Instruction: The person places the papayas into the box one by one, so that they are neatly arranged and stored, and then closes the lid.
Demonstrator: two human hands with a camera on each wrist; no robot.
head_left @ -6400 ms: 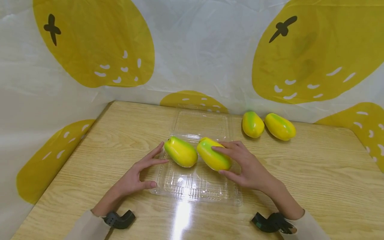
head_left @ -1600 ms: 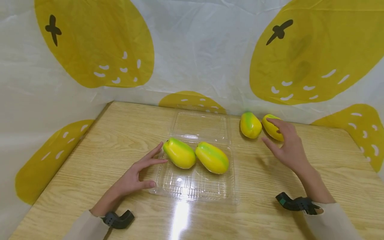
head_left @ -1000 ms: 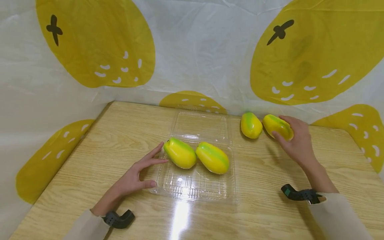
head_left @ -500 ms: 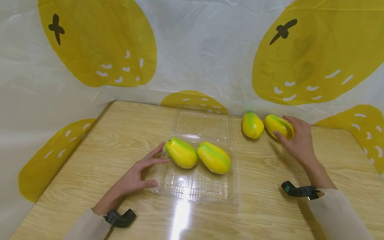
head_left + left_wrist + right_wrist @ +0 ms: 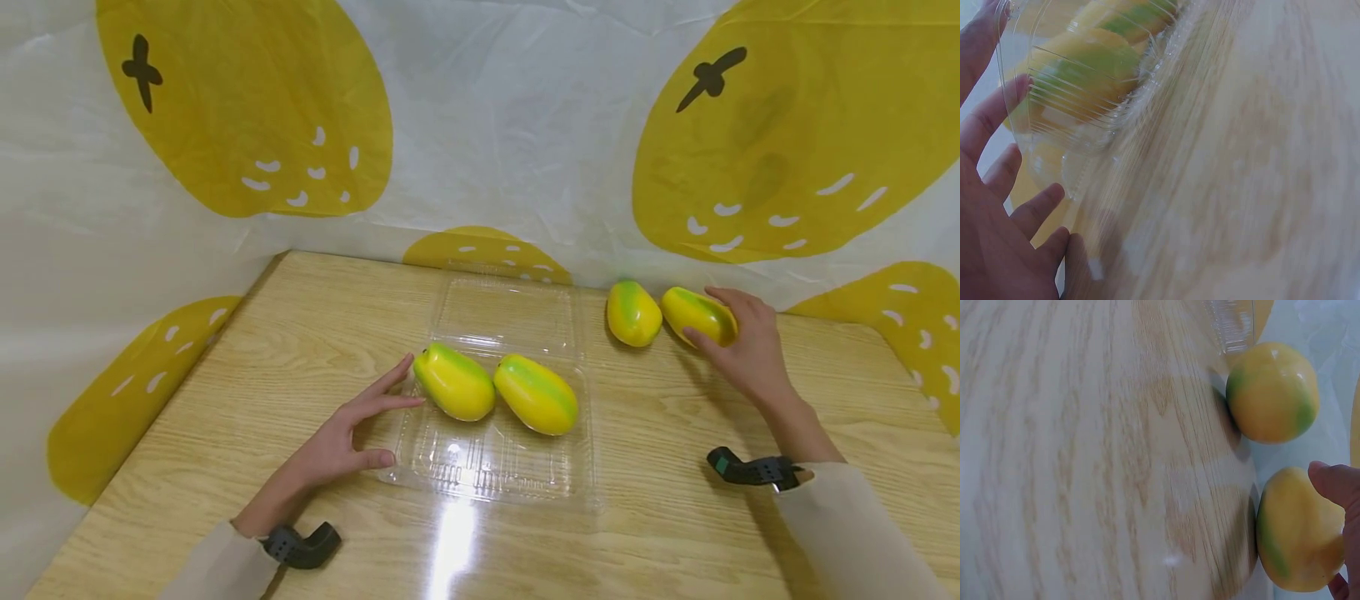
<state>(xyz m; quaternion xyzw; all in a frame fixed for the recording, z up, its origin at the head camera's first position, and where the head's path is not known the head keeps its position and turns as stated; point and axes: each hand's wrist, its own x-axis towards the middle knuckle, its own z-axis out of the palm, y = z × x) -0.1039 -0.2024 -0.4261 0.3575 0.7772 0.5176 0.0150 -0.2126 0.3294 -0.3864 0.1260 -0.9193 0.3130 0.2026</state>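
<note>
Two yellow-green papayas, a left one and a right one, lie side by side in the base of a clear plastic clamshell box. My left hand, fingers spread, rests at the box's left edge; in the left wrist view a fingertip is against the clear wall. At the back right, my right hand grips the right end of another papaya between thumb and fingers. The right wrist view has the thumb against this papaya, which sits at the table's back edge.
One more papaya sits just left of the gripped one. The box's lid lies folded back towards the fruit-printed cloth behind the wooden table. Black wrist mounts are on both arms.
My right hand has let go of the right papaya in the box, moved to the back right and taken hold of the rightmost papaya there. The left hand stays at the box's edge.
</note>
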